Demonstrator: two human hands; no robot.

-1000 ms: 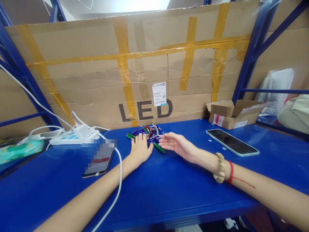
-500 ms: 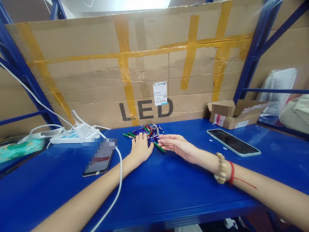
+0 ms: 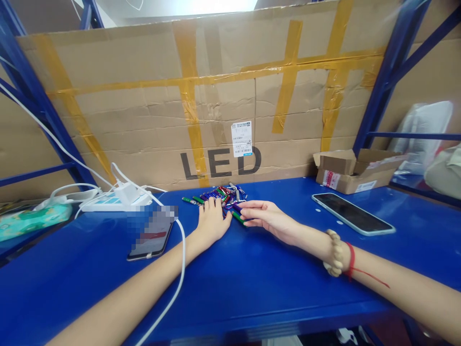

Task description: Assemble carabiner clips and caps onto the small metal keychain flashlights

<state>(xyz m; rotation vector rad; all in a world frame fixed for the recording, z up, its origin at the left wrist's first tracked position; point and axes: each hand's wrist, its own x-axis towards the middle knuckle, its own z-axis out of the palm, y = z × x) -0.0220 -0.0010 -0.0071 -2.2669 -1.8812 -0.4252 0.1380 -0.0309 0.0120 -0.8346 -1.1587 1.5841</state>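
A pile of small shiny metal tubes (image 3: 225, 191), in green, blue, purple and red with silver parts, lies near the back of the blue shelf (image 3: 230, 278). My left hand (image 3: 213, 223) rests palm down at the pile's front edge, its fingers stretched over some tubes. To its right, my right hand (image 3: 268, 218) pinches a purple tube (image 3: 236, 208) between thumb and fingertips. A green tube (image 3: 238, 217) lies just under those fingertips, partly covered. What lies beneath my left palm is hidden.
Left of my hands lie a phone (image 3: 153, 242) and a white power strip (image 3: 115, 199); a white cable (image 3: 182, 259) crosses over my left forearm. At right are another phone (image 3: 353, 214) and an open small carton (image 3: 356, 170). A large cardboard box (image 3: 144, 125) stands behind.
The whole view has shifted slightly, moving everything a little to the right. My hands stay at the pile, with the right fingers still around the purple tube.
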